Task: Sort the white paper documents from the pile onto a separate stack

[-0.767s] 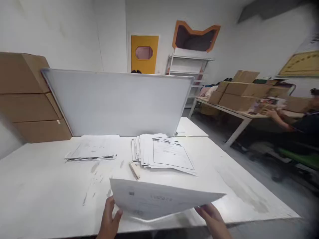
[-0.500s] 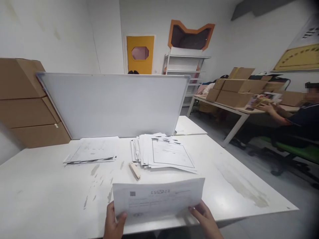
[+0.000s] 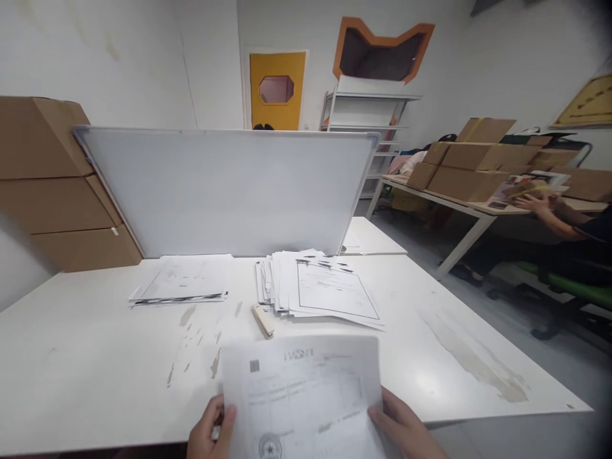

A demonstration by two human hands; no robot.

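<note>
A printed sheet of paper [image 3: 303, 395] with a small code mark and a round stamp is held up near the table's front edge. My left hand [image 3: 210, 430] grips its left side, thumb on top. My right hand [image 3: 404, 427] grips its right side. Behind the sheet lies a fanned stack of printed papers [image 3: 318, 287] and a small beige stick-like object [image 3: 262, 319]. A second, flatter pile of papers [image 3: 184, 284] lies to the left on the white table [image 3: 86, 363].
A whiteboard [image 3: 229, 191] stands on edge across the back of the table. Cardboard boxes [image 3: 48, 185] are stacked at left. At right, another person's hand [image 3: 538, 203] rests on a table with boxes [image 3: 471, 166]. A white shelf [image 3: 366, 121] and yellow door [image 3: 277, 89] are behind.
The sheet has tilted from nearly edge-on to face me, showing its printed side. Both hands kept their hold on its two sides.
</note>
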